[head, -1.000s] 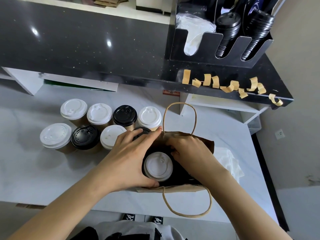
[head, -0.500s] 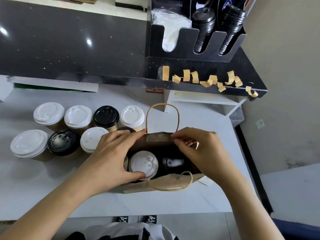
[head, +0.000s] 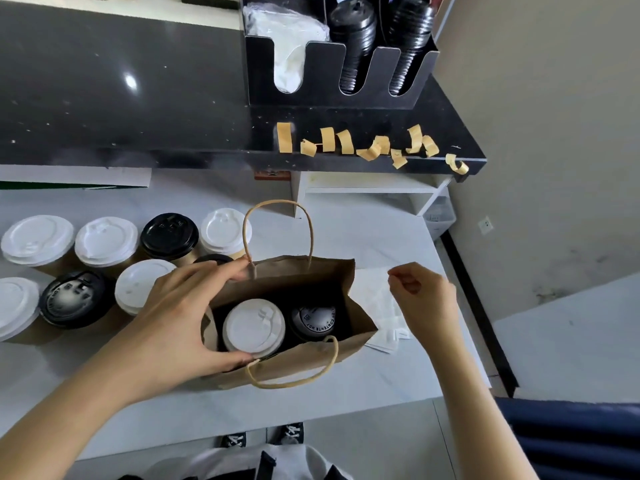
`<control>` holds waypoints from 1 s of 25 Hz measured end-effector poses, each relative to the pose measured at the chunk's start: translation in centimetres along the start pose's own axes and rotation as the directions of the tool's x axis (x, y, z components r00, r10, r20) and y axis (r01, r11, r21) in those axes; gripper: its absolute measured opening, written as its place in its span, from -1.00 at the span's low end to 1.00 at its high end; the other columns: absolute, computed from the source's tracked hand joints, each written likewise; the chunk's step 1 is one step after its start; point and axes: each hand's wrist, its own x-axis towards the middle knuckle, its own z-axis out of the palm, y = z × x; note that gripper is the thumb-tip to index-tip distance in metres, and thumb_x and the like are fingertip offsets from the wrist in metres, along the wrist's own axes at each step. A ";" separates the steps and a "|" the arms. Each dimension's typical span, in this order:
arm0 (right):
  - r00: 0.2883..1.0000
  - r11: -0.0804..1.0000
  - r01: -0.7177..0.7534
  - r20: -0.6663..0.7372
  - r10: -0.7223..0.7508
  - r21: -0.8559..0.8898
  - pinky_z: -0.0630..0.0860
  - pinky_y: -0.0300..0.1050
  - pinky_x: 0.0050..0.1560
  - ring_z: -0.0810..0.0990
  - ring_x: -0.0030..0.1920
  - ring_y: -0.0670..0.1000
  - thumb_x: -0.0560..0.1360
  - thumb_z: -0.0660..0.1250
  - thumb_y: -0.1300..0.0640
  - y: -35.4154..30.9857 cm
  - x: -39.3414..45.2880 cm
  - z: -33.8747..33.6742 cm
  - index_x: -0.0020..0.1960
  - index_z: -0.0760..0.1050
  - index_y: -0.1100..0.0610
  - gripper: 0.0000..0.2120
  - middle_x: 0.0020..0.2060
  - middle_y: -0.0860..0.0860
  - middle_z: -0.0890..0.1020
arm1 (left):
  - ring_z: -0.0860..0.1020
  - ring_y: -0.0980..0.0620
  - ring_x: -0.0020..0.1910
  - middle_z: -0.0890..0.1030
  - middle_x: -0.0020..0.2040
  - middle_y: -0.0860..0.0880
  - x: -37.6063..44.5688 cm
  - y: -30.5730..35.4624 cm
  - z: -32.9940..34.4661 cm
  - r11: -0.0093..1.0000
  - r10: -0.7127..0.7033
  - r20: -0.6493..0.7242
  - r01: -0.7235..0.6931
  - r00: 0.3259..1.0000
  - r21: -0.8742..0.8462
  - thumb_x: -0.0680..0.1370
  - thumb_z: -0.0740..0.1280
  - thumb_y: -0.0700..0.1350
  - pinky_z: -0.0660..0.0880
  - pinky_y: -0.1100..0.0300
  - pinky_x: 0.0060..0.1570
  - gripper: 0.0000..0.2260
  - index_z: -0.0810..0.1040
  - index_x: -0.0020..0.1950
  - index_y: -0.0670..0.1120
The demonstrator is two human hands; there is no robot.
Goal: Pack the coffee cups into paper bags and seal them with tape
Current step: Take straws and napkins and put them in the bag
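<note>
Black lid (head: pixel 314 322) in the paper bag (head: pixel 360 320) reads "CONTENTS HOT".

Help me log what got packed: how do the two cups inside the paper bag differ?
The left cup has a white lid without visible lettering; the right cup has a black lid with white lettering. The left hand spans the paper bag beside the left cup; the right cup sits clear. Both stand upright, lidded.

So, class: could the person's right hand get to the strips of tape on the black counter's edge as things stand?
Probably yes. The right hand is off the paper bag, holds nothing, and nothing stands between it and the tape strips stuck along the counter edge.
</note>
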 end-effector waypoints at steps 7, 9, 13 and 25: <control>0.982 0.967 -0.055 0.163 0.098 -0.249 0.51 0.01 0.12 0.57 0.16 0.13 0.47 0.48 0.13 4.3 -2.5 5.4 0.28 0.57 0.10 -0.62 0.15 0.04 0.63 | 0.20 0.20 0.50 0.34 0.42 0.40 0.0 -0.4 -0.1 0.999 0.039 -0.006 -0.039 0.999 0.006 0.20 0.63 0.26 0.24 0.06 0.47 0.02 0.16 0.54 0.35; 0.966 0.924 -0.034 0.223 0.128 -0.380 0.43 0.04 0.25 0.48 0.27 0.18 0.45 0.43 0.15 4.7 -3.3 6.1 0.39 0.47 0.09 -0.49 0.28 0.06 0.55 | 0.20 0.20 0.51 0.33 0.42 0.41 0.0 -0.5 -0.1 0.999 0.035 -0.002 -0.035 0.999 -0.003 0.19 0.63 0.27 0.24 0.06 0.47 0.02 0.16 0.54 0.35; 0.964 0.888 -0.018 0.226 0.137 -0.459 0.40 0.03 0.28 0.47 0.29 0.18 0.46 0.39 0.14 5.7 -3.8 6.5 0.36 0.49 0.09 -0.53 0.32 0.05 0.55 | 0.20 0.20 0.50 0.34 0.42 0.40 0.1 -0.7 0.0 0.999 0.044 0.008 -0.044 0.999 -0.008 0.15 0.48 0.44 0.23 0.10 0.45 0.01 0.17 0.55 0.34; 0.972 0.847 0.130 0.233 -0.007 -0.515 0.48 0.08 0.05 0.60 0.00 0.20 0.36 0.40 0.11 6.4 -4.0 6.9 0.07 0.62 0.12 -0.71 0.02 0.05 0.67 | 0.18 0.22 0.51 0.34 0.42 0.41 0.2 -0.9 0.1 0.998 0.061 0.004 -0.061 0.998 0.006 0.18 0.42 0.46 0.20 0.13 0.45 -0.03 0.17 0.55 0.33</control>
